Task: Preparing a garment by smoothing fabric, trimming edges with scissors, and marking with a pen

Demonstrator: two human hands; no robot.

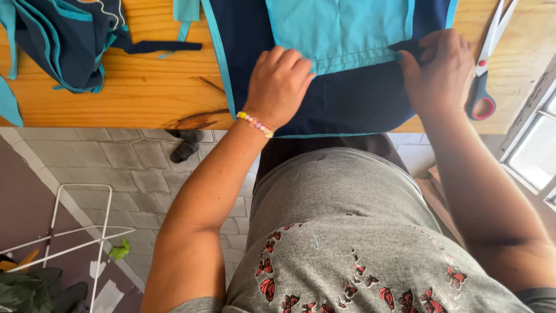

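Observation:
A navy apron (353, 98) with a light blue pocket panel (339, 29) and light blue trim lies flat on the wooden table (145, 93). My left hand (280, 84) rests on it with fingers curled, pressing the lower edge of the pocket panel. A beaded bracelet circles that wrist. My right hand (438, 69) pinches a small dark strip of fabric at the panel's right corner.
Scissors (485, 64) with grey and red handles lie on the table right of my right hand. A bundle of navy and light blue fabric (63, 40) is heaped at the table's left. Below the table edge are paving tiles, a white wire rack (81, 237) and a window frame (530, 145).

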